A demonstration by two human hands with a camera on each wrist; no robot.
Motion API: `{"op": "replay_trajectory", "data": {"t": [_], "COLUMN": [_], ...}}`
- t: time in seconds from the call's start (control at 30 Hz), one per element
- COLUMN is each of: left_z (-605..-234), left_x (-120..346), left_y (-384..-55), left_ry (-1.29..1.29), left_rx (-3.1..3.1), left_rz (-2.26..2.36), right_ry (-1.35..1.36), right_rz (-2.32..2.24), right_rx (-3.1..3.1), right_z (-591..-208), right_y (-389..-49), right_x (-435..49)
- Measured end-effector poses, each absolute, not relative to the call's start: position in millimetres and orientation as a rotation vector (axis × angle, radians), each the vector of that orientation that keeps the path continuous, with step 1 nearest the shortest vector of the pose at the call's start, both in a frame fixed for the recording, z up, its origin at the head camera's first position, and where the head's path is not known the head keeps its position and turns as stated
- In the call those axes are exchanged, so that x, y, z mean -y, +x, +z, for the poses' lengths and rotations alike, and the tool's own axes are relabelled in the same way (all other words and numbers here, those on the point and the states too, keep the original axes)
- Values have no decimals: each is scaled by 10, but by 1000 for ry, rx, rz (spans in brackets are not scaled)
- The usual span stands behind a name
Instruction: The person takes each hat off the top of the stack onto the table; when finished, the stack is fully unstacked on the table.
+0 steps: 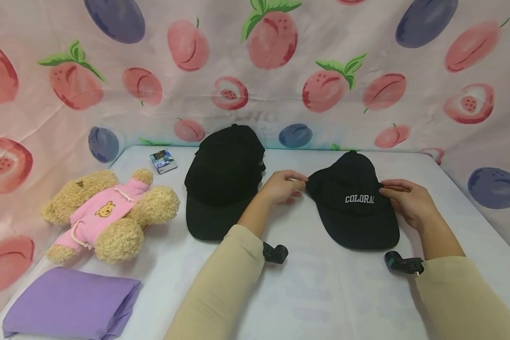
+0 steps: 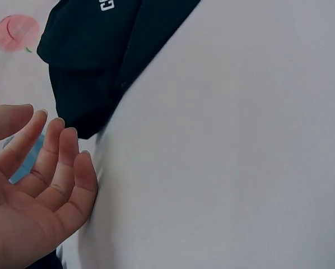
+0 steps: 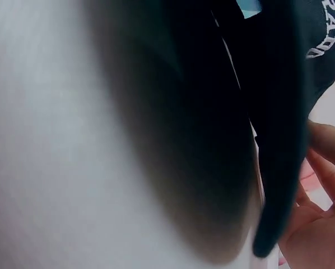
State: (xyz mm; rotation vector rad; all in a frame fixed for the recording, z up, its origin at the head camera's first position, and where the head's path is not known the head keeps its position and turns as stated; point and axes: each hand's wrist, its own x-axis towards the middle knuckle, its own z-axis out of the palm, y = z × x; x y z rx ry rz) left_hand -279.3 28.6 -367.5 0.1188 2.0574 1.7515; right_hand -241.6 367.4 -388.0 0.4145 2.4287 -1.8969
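A black baseball cap (image 1: 352,208) with white lettering reading "COLORA…" lies at the right half of the white table, its brim toward me. My right hand (image 1: 412,203) pinches the cap's right edge between thumb and fingers. In the right wrist view the dark brim (image 3: 279,185) covers part of that hand. At the cap's left edge is my left hand (image 1: 282,186), fingertips at the fabric. The left wrist view shows those fingers (image 2: 55,162) loosely bent, the thumb apart from them, beside the cap's edge (image 2: 89,106).
Black caps (image 1: 225,179), stacked, stand left of my left forearm. Further left lie a teddy bear (image 1: 110,212) in a pink hoodie, a small blue-and-black box (image 1: 163,161) and a folded purple cloth (image 1: 72,302). A fruit-print curtain (image 1: 276,113) hangs behind the table (image 1: 323,302).
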Motion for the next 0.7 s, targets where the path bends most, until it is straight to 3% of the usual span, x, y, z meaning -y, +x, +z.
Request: {"op": "replay_trajectory", "data": {"t": [0.7], "left_z": [-3781], "left_x": [-147], "left_y": [-2605], "left_ry": [199], "left_rx": [-2082], "left_rz": [1743], "right_ry": [631], "right_rz": [-2040], "right_rx": [-2354], "right_z": [-3916], "right_y": [-2473], "right_x": [-3733]}}
